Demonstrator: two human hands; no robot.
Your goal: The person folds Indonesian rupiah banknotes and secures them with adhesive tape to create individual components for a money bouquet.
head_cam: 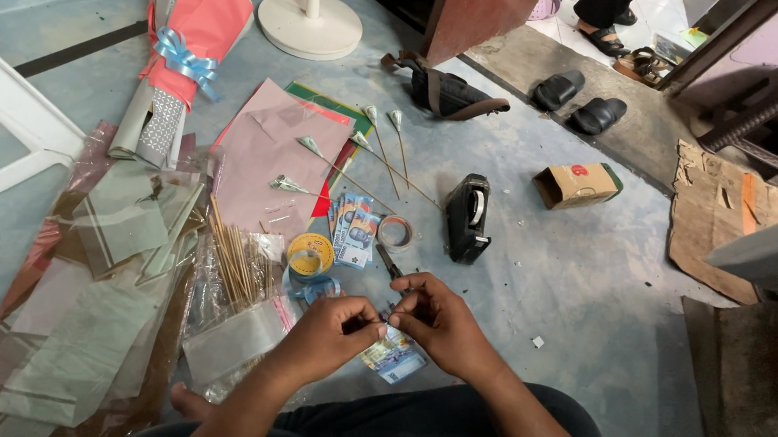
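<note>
Sitting on the floor (583,284), both hands up close over the lap. Left hand (339,325) curled nearly shut, fingertips pinched on the edge of a small folded banknote (393,356); right hand (437,319) just as tight, pinching the same note from the other side, right where the two meet. Rest of the note hanging below the fingers, just above the knee.

Stuff that could go sideways, guessing here:
- Thin paper gripped from both sides, so a tear or a crooked crease with a bit too much pull.
- Bundle of wooden skewers (235,261) lying just left of the wrist, easy to scatter with an elbow.
- Yellow tape roll (309,255) and stack of banknotes (356,233) close ahead, easy to knock or mix up.
- Finished folded notes on sticks (357,154) spread further out on pink paper (262,161), fine unless dragged.
- Black tape dispenser (466,216) well off to the right, no bother.
</note>
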